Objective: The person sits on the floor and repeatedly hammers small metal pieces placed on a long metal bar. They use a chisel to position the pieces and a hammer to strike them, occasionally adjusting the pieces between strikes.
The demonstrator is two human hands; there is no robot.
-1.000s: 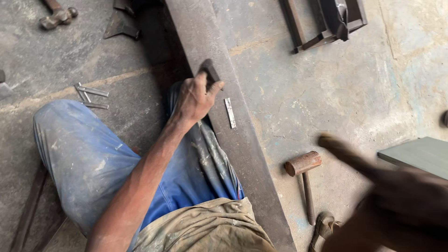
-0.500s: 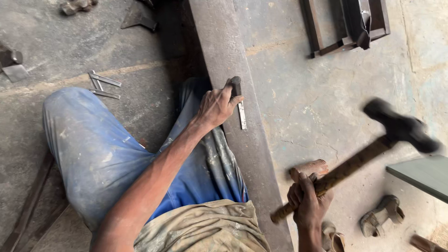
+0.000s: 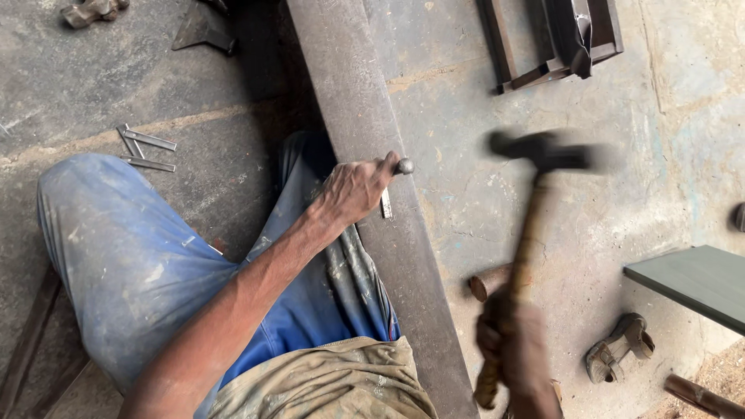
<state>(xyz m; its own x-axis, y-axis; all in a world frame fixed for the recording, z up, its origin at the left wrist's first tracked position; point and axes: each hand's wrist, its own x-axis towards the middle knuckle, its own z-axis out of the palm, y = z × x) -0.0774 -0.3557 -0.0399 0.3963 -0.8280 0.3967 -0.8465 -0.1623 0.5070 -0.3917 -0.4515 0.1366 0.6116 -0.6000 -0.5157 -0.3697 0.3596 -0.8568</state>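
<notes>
Left hand: the left hand (image 3: 351, 192) is clamped around a short dark metal punch (image 3: 402, 166), standing on the long rusty steel beam (image 3: 365, 140).
Right hand: the right hand (image 3: 516, 345), blurred, is closed on a wooden-handled hammer (image 3: 535, 202), head raised at two o'clock from the punch.
Floor: loose steel strips (image 3: 143, 149) at nine o'clock.

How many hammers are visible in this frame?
2, maybe more. One hammer, blurred, is gripped by the right hand right of the steel beam. A second hammer head lies on the floor behind that handle, partly hidden.
</notes>
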